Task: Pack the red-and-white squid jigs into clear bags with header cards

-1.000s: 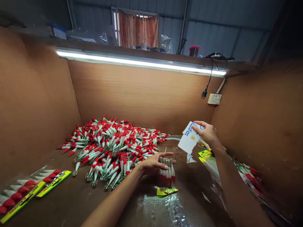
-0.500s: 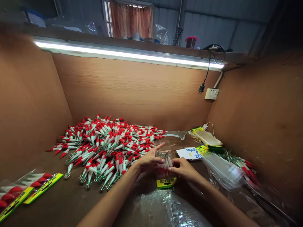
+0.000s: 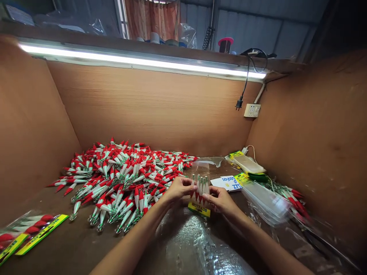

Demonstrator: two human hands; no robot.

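Observation:
Between my hands is a clear plastic packet of fishing lures [image 3: 201, 187], with several red-and-white lures side by side in it, red tips toward me. Its yellow header card [image 3: 198, 209] hangs at the near end, lettering upside down. My left hand [image 3: 181, 190] pinches the packet's left edge, thumb on top. My right hand [image 3: 219, 198] grips the right edge with thumb and fingers. The clear far end of the packet stands up beyond my fingers. To the left of my hands lies a large heap of loose red-and-white lures [image 3: 126, 175].
Filled packets [image 3: 34, 233] lie at the far left. On the right are a white handwritten card [image 3: 226, 183], a stack of empty clear bags [image 3: 263, 200], more bags [image 3: 248, 164] and a few lures [image 3: 298, 204]. A black plug [image 3: 239, 103] dangles near a wall socket [image 3: 252, 110].
My left hand has closed from spread fingers to a pinch on the packet's left edge. The packet is tilted up more, its lures now plainly visible. The view has shifted slightly.

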